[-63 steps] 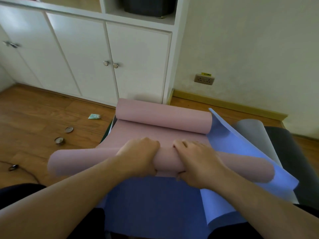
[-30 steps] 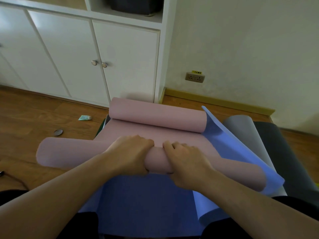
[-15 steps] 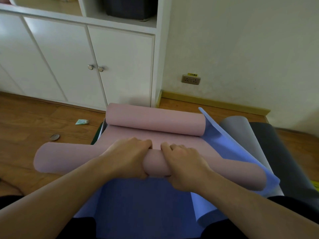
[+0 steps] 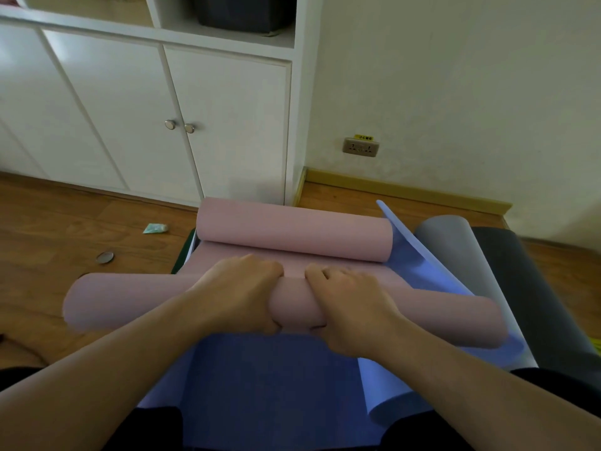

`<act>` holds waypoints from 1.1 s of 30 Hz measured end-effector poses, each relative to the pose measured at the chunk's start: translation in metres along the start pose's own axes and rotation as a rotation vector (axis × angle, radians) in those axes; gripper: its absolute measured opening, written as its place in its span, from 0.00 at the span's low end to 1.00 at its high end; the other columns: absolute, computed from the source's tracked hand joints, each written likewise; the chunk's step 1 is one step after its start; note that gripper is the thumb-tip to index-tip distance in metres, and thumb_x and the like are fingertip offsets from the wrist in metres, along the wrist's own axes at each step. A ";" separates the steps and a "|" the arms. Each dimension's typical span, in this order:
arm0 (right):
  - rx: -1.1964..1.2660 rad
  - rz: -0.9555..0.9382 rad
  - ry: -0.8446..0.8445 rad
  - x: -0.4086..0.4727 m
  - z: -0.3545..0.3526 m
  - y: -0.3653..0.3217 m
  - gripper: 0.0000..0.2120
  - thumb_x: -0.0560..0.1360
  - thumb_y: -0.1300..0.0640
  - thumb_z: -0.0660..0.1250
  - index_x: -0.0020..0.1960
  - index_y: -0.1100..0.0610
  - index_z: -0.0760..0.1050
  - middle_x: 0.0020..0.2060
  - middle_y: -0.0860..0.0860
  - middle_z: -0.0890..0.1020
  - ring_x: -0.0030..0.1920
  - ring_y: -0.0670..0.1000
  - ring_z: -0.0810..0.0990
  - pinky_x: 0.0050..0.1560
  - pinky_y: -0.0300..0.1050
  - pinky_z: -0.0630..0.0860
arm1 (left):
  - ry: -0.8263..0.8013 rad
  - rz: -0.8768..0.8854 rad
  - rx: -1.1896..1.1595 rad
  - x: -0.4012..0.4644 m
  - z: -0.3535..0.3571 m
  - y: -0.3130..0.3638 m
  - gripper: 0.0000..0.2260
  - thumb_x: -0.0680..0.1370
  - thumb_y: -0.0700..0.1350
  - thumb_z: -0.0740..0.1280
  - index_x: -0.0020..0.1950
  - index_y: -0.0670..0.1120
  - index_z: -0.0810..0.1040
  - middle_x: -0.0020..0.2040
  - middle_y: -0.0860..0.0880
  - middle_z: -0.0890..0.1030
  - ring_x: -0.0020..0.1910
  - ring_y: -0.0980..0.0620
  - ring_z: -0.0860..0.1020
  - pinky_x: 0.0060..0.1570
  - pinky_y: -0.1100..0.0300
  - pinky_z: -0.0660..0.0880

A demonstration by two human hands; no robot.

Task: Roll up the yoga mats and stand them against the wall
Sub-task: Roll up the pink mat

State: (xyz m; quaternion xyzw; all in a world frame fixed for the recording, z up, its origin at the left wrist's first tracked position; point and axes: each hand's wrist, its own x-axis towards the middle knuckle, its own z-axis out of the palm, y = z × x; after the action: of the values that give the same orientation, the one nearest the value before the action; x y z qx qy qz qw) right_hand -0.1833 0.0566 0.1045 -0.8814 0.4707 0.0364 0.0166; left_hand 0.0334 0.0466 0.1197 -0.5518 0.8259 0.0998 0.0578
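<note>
Both grips, left hand (image 4: 242, 292) and right hand (image 4: 349, 304), stay curled round the pink mat (image 4: 294, 304) atop the blue mat (image 4: 260, 382), its roll barely advanced toward the far curl, so rolling continues.

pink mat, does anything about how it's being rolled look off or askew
Yes. The pink mat is curled at both ends: its far end forms its own roll by the cabinet, while the hands, left hand and right hand, grip a near roll lying skewed across the blue mat.
</note>
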 end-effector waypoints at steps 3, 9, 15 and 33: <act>0.018 0.032 -0.012 0.001 -0.002 0.001 0.25 0.72 0.48 0.75 0.61 0.51 0.64 0.51 0.51 0.80 0.46 0.55 0.81 0.45 0.54 0.81 | 0.004 0.023 0.003 -0.003 0.004 0.003 0.25 0.63 0.63 0.75 0.55 0.57 0.73 0.49 0.56 0.79 0.46 0.53 0.79 0.49 0.51 0.79; 0.116 0.079 -0.077 0.003 0.000 0.006 0.26 0.69 0.44 0.76 0.56 0.49 0.64 0.49 0.49 0.80 0.43 0.52 0.80 0.43 0.53 0.82 | 0.100 0.058 0.160 -0.004 0.008 0.011 0.25 0.68 0.59 0.76 0.57 0.52 0.70 0.54 0.53 0.79 0.52 0.48 0.79 0.50 0.52 0.77; 0.039 0.013 -0.010 -0.002 -0.001 0.001 0.36 0.68 0.39 0.80 0.63 0.48 0.61 0.56 0.47 0.76 0.52 0.52 0.79 0.48 0.53 0.80 | -0.012 0.007 0.003 -0.003 -0.001 0.001 0.28 0.63 0.63 0.78 0.55 0.55 0.69 0.48 0.55 0.79 0.45 0.52 0.79 0.41 0.54 0.74; 0.014 0.014 0.011 -0.003 0.002 -0.002 0.39 0.68 0.42 0.79 0.68 0.50 0.60 0.57 0.49 0.79 0.50 0.53 0.81 0.49 0.54 0.82 | 0.010 0.026 -0.016 -0.002 0.006 0.000 0.32 0.60 0.66 0.77 0.55 0.55 0.67 0.46 0.56 0.80 0.41 0.55 0.79 0.43 0.52 0.81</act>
State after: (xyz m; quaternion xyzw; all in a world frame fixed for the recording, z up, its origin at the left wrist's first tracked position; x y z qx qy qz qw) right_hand -0.1834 0.0607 0.1024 -0.8781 0.4773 0.0285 0.0197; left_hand 0.0341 0.0496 0.1140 -0.5422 0.8324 0.1041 0.0479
